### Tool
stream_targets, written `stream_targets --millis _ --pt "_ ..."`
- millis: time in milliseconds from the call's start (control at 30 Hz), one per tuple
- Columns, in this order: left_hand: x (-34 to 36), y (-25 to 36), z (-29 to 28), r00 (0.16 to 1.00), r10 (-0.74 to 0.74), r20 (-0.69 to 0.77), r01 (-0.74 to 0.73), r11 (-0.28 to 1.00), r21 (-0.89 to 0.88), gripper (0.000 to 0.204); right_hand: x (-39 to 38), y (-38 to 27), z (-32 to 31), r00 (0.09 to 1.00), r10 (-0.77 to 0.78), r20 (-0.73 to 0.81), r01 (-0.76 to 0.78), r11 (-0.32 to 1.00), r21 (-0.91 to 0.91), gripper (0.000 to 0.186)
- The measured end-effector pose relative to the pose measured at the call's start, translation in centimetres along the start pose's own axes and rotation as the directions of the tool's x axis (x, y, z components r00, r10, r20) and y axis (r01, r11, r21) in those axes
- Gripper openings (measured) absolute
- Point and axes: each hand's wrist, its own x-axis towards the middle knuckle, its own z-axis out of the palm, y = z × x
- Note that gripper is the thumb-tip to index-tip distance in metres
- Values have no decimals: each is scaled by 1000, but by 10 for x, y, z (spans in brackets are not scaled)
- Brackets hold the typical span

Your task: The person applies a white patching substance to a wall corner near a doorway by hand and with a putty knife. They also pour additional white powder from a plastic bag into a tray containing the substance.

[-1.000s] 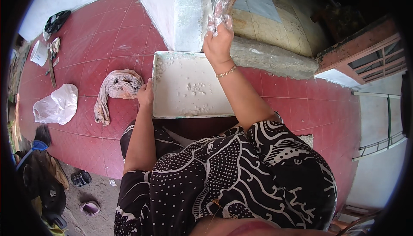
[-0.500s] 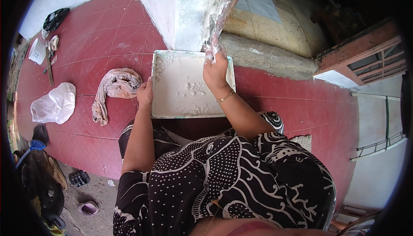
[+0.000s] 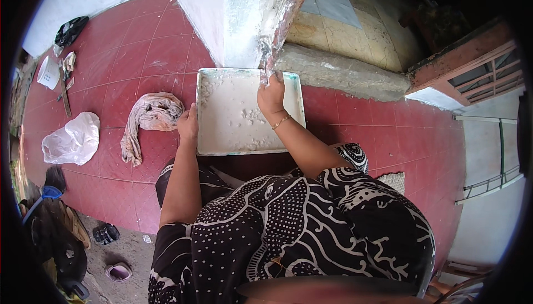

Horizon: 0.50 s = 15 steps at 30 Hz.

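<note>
A shallow rectangular tray [image 3: 248,153] with a pale rim lies in front of me, spread with wet white plaster [image 3: 227,101] that is lumpy in places. My left hand [image 3: 189,124] is closed around the tray's left edge. Over the tray's far right corner, my right hand [image 3: 270,93] grips a putty knife [image 3: 266,54] smeared with white. Its far end points away from me, at the lower part of the rough wall edge [image 3: 272,26]; whether the blade touches the wall I cannot tell.
A stained cloth [image 3: 152,112] lies crumpled left of the tray on the red tiles [image 3: 119,54]. Farther left are a clear plastic bag [image 3: 75,137], a white bucket [image 3: 49,72] and a wooden strip [image 3: 64,93]. A raised concrete sill [image 3: 344,74] borders the right side beyond the tray.
My right hand and the putty knife have come down the wall edge, nearer to me and slightly left. My left hand stays at the tray's edge.
</note>
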Motion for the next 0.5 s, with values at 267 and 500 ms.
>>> stream_targets --millis 267,500 --pt "-5 5 2 999 4 -40 -2 999 41 45 92 -60 -19 954 -205 -219 227 971 77 31" --pt "-6 8 4 999 -1 -38 3 999 54 44 20 1 -8 998 -54 40 56 998 -37 39"
